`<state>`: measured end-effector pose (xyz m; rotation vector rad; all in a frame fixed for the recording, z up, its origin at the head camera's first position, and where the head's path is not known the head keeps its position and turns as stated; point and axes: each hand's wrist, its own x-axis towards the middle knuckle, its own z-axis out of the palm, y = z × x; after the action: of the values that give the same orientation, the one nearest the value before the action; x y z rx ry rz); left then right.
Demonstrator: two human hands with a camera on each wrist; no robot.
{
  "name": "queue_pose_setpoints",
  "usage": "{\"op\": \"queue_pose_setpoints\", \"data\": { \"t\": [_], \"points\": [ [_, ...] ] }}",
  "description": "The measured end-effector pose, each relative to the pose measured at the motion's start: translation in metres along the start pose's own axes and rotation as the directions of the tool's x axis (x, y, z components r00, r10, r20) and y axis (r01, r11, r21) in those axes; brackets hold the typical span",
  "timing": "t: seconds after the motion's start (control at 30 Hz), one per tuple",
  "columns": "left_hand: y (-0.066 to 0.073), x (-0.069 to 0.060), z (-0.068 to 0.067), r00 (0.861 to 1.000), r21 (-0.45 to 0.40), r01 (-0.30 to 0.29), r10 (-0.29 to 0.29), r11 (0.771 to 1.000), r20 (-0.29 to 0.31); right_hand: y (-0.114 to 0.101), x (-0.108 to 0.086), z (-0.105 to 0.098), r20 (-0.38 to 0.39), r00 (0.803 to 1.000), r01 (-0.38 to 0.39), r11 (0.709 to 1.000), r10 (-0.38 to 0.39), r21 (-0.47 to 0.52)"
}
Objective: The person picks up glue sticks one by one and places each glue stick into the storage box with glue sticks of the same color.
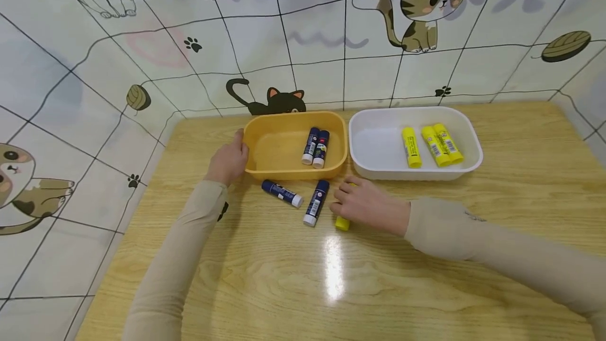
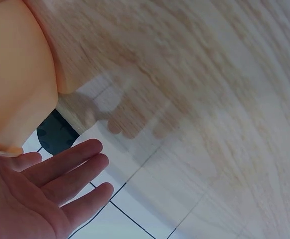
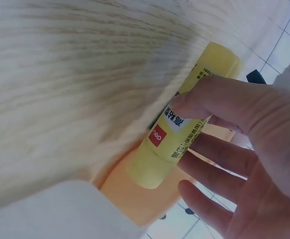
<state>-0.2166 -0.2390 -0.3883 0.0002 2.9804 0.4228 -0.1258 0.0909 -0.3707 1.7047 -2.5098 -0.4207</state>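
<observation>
Along the back of your tabletop there's an orange tray holding two dark blue glue sticks, and just beside it a white tray with three yellow glue sticks. Two loose blue sticks lie in front of the orange one.

Your right grip, palm down, pinches a fourth yellow stick just in front of the trays, hiding most of it from the head view; can't tell if it's off the surface. Your left grip is up against the orange tray's left end, fingers loosely straight; can't see whether the thumb hooks the rim.

Trays look like smooth plastic with rounded corners, sticks are chunky capped tubes, tabletop's shiny pale woodgrain, and the backdrop has cats and grid lines.
</observation>
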Motion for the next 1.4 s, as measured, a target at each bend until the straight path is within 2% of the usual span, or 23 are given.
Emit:
{"op": "queue_pose_setpoints", "data": {
  "t": [0.27, 0.4, 0.6, 0.87, 1.1, 1.4],
  "points": [
    [0.001, 0.001, -0.001, 1.0, 0.021, 0.002, -0.002, 1.0, 0.001, 0.007, -0.017, -0.012, -0.068, 0.997, -0.025, 0.999, 0.024, -0.023],
    [0.001, 0.0, -0.001, 1.0, 0.024, 0.001, -0.002, 1.0, 0.007, 0.011, -0.026, -0.021, -0.052, 0.998, -0.023, 1.0, 0.022, -0.017],
    [-0.001, -0.001, 0.001, 0.999, 0.049, -0.018, 0.02, 0.999, -0.028, 0.015, -0.039, -0.032, -0.061, 0.998, -0.019, 1.0, 0.018, -0.015],
    [-0.002, -0.001, 0.001, 0.998, 0.056, -0.044, 0.047, 0.997, -0.043, 0.026, -0.053, -0.04, -0.134, 0.99, -0.035, 0.999, 0.034, -0.008],
    [-0.001, 0.0, 0.0, 0.998, 0.045, -0.048, 0.05, 0.998, -0.049, 0.041, -0.061, -0.043, -0.166, 0.986, -0.042, 0.998, 0.033, -0.055],
    [0.0, 0.0, 0.001, 0.997, 0.052, -0.048, 0.05, 0.998, -0.054, 0.067, -0.065, -0.037, -0.193, 0.98, -0.05, 0.998, 0.04, -0.045]
  ]
}}
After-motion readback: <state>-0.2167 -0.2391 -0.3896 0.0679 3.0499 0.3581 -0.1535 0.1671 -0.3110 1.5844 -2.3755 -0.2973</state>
